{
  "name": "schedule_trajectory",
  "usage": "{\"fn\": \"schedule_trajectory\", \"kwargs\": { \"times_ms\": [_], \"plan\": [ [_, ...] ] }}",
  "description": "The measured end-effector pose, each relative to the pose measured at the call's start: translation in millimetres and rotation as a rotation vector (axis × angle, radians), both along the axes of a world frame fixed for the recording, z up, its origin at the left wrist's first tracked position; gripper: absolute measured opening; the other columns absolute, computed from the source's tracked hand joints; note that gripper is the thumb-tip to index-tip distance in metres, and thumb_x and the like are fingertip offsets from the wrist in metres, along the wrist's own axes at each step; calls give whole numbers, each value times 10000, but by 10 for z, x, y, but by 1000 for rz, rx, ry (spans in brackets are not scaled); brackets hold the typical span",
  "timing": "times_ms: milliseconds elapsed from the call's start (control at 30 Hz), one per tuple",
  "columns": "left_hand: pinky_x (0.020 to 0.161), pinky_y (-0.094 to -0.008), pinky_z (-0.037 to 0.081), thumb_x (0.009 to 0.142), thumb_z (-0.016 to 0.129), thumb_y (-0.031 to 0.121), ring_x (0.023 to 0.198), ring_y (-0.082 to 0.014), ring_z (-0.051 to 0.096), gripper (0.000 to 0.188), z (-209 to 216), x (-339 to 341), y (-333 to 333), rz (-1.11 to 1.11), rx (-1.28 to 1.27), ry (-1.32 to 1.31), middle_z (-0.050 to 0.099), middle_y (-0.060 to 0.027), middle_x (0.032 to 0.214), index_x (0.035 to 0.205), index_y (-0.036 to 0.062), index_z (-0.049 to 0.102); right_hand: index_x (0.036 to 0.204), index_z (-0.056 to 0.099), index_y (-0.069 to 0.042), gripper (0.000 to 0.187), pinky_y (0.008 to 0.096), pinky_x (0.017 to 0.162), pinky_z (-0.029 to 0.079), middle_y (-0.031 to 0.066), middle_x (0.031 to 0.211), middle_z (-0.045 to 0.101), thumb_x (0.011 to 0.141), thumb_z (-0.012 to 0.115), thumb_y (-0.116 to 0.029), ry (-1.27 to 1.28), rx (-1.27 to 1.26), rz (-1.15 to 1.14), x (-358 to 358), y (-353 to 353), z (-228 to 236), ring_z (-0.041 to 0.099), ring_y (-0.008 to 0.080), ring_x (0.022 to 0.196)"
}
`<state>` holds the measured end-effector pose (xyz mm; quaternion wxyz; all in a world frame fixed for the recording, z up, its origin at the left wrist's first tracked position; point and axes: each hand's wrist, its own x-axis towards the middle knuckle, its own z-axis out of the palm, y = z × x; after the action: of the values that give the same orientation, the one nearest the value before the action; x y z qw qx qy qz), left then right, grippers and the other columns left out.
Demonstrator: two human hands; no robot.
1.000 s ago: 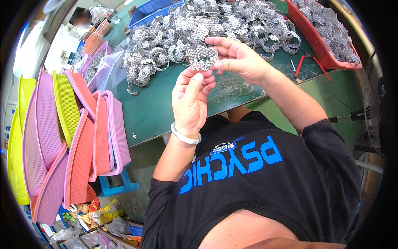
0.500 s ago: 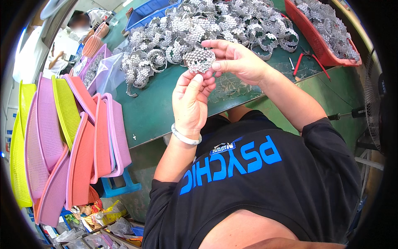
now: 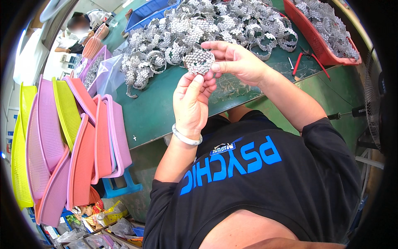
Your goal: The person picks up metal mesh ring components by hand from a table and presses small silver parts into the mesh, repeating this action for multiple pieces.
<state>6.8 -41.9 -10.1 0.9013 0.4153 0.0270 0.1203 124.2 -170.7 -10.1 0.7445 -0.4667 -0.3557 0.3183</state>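
Observation:
A silver-grey band (image 3: 199, 61) with a scaly, beaded texture, curled like a cuff, is held up over the near part of the green table. My left hand (image 3: 192, 99) pinches its lower edge between thumb and fingers. At its right side is my right hand (image 3: 240, 63), thumb and fingers curved around that edge; its index finger reaches toward the top. Behind both hands lies a big heap of similar silver bands (image 3: 207, 25), many of them curled into rings.
The green table (image 3: 166, 97) carries a red basket (image 3: 333, 59) of bands, red-handled pliers (image 3: 309, 62) and a blue bin (image 3: 145, 16). Stacked coloured plastic baskets (image 3: 81, 166) lean at the left beside a blue stool (image 3: 124, 184). A fan (image 3: 372, 99) stands right; another person (image 3: 81, 31) sits far left.
The band has tilted slightly in my fingers, and its front surface now shows differently. My hands have hardly moved. The person at the far left has shifted an arm.

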Motion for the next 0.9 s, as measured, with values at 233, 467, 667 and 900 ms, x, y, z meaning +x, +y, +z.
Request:
{"fn": "schedule_trajectory", "kwargs": {
  "times_ms": [233,467,667,900],
  "plan": [
    [750,-324,490,879,497,80,795,-193,584,102,-16,-2,7,-9,-10,-3,604,-113,903,965,31,518,1281,345,24,582,232,724,441,80,1106,556,782,625,-84,-18,7,-13,1,11,-20,536,104,913],
    [743,-320,488,876,501,83,795,-187,578,109,-27,-17,14,16,11,28,600,-106,900,967,33,536,1278,351,28,610,246,770,447,104,1120,521,761,653,-85,-59,-1,-65,-33,11,-1,531,120,933],
    [745,-319,485,874,509,95,791,-187,573,115,-11,-63,24,17,10,29,598,-104,891,963,28,535,1268,356,42,615,263,817,449,128,1127,492,744,663,-61,-148,29,-116,-71,41,9,530,134,949],
    [734,-320,495,864,533,99,812,-213,602,167,-10,-29,9,6,-7,123,611,-130,904,994,-5,526,1283,364,-1,620,244,775,454,79,1172,492,732,648,11,-161,-5,-169,-102,-59,86,517,89,854]
  ]
}}
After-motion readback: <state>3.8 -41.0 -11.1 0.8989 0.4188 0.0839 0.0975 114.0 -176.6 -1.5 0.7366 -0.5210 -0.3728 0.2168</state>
